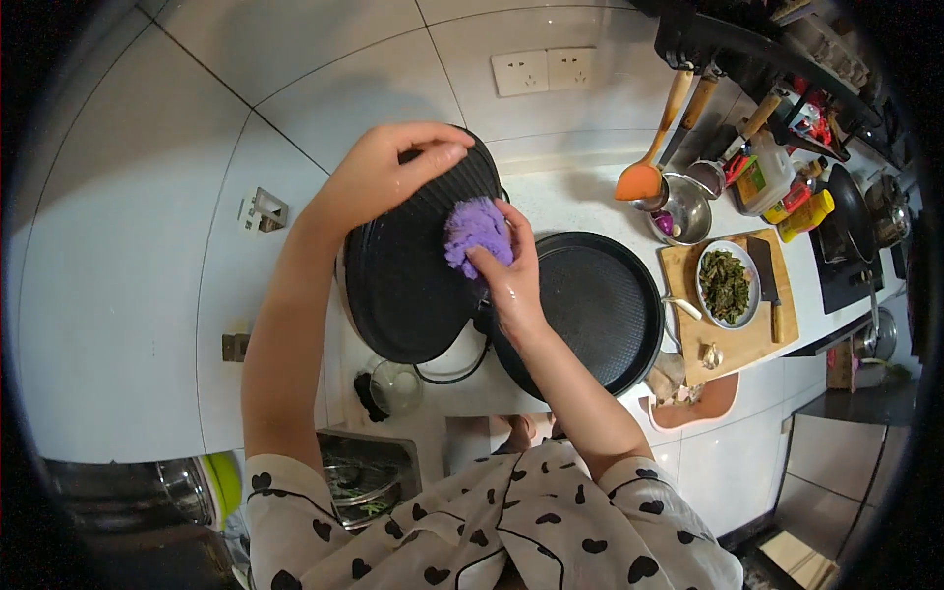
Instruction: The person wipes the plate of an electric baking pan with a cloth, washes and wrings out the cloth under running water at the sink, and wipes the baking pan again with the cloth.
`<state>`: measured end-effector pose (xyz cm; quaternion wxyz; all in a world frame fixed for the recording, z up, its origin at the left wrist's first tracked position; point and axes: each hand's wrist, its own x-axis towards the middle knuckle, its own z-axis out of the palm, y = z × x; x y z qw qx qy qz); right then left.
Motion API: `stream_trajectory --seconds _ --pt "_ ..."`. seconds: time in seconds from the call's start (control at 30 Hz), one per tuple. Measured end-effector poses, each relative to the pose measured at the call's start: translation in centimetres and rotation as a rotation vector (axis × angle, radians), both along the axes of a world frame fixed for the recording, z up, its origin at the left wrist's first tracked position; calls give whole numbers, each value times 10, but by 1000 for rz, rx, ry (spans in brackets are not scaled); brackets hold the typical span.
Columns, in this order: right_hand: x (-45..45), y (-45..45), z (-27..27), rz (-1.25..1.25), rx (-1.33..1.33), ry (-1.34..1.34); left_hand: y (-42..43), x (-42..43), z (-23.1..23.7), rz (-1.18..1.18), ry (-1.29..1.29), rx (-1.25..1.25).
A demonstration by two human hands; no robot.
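A round black electric griddle stands open on the white counter. Its ribbed lid (pixel 405 273) is raised on the left, and its lower pan (pixel 601 317) lies flat on the right. My right hand (pixel 514 273) grips a crumpled purple cloth (pixel 478 236) against the lid's inner face. My left hand (pixel 402 166) is at the lid's upper edge, fingers bent and thumb near them; whether it grips the rim cannot be told. Drops of water show on my skin.
Right of the pan, a wooden cutting board (pixel 712 361) holds a plate of greens (pixel 726 289), a cleaver (pixel 763 273) and garlic (pixel 712 357). Behind are a steel bowl (pixel 693 221), hanging utensils and bottles. A sink (pixel 413 450) lies at lower left, near a glass bowl (pixel 396 387).
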<state>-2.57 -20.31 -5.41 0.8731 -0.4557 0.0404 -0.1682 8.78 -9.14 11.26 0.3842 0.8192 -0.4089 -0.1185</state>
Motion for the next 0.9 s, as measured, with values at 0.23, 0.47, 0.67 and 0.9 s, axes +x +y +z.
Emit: stream_trajectory --seconds 0.23,0.47,0.67,0.9 --pt "52 32 2 -220 -404 -115 2 7 -4 -84 -49 49" --pt "63 31 -41 -460 -619 -30 10 17 -7 -54 65 -78" --pt "58 34 -18 -372 -482 69 12 10 -3 -34 102 -97" --pt "57 24 -22 -437 -653 -30 8 10 -4 -83 147 -125"
